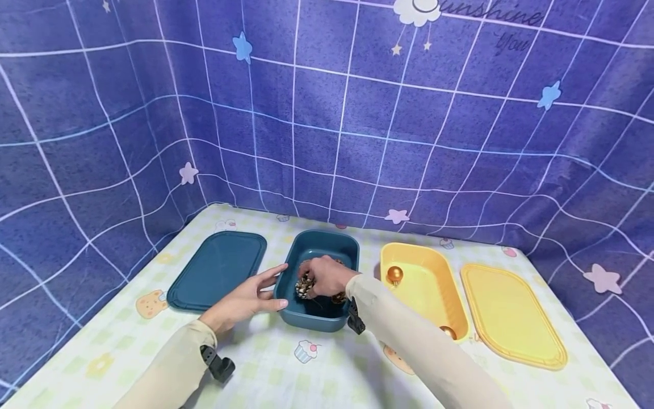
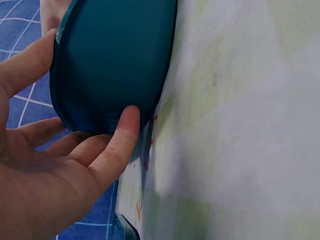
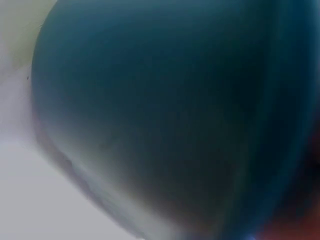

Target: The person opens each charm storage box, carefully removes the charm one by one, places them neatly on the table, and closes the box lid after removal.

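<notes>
A dark teal box (image 1: 313, 324) stands in the middle of the table. My left hand (image 1: 245, 301) lies along its left side, fingers spread and fairly straight. In the left wrist view the fingertips touch the teal wall (image 2: 115, 55) and rim. Reaching inside the box, my right hand (image 1: 327, 275) pinches a light-tipped pine cone (image 1: 305, 286) low in the left half. Another brown pine cone (image 1: 338, 297) shows partly under the right wrist. The right wrist view is blurred and mostly filled by the box's outer wall (image 3: 150, 100); the right fingers are hidden there.
A teal lid (image 1: 219, 272) lies to the left. Right of the teal box stands a yellow box (image 1: 424, 284) with golden balls, one (image 1: 395, 275) at its far left, another (image 1: 448, 332) near the front. A yellow lid (image 1: 513, 315) lies farther right. Blue curtain (image 1: 332, 113) surrounds the table.
</notes>
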### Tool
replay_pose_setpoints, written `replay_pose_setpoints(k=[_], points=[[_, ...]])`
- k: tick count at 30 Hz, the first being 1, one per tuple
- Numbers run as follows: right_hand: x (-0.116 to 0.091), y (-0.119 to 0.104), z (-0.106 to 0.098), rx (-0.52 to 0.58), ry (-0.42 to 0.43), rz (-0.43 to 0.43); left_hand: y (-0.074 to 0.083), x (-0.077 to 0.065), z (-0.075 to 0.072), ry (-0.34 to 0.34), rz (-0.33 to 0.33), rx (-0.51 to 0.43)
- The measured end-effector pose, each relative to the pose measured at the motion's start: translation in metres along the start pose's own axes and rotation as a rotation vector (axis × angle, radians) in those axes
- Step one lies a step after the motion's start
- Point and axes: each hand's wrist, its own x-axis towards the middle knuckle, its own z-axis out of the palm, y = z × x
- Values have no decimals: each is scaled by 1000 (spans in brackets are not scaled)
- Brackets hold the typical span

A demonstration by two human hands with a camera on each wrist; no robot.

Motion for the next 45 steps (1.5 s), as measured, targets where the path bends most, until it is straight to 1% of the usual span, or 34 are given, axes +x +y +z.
replay_pose_setpoints(k=[3, 6, 11, 16, 19, 23, 25, 28, 31, 36, 39, 43, 45], points=[[-5, 1, -5, 15, 5, -15, 0, 0, 1, -5, -3, -8], [-10, 1, -11, 33, 15, -29, -1, 1, 0, -16, 10, -12], [-21, -1, -18, 41, 35, -75, -2, 1, -1, -12, 10, -26], [-36, -7, -20, 36, 33, -142, -3, 2, 0, -5, 0, -20], [-46, -12, -22, 63, 33, -184, -4, 2, 1, 1, -8, -29], [-59, -22, -23, 109, 31, -238, -4, 1, 0, -11, 1, -39], [-64, -26, -22, 124, 30, -269, -3, 1, 0, -15, 7, -28], [-71, -34, -20, 117, 27, -329, -2, 2, 0, -12, 7, -16], [-75, -40, -12, 73, 43, -397, -2, 3, 0, -17, 4, -15], [-78, -48, 6, -71, 80, -482, -3, 2, 0, -15, -2, -11], [-79, -52, 17, -204, 95, -519, -2, 1, 1, -1, -11, 3], [-80, -60, 28, -429, 137, -558, -2, 1, 1, 5, -17, 14], [-80, -62, 33, -506, 159, -572, -2, 2, 0, 2, -10, 15]])
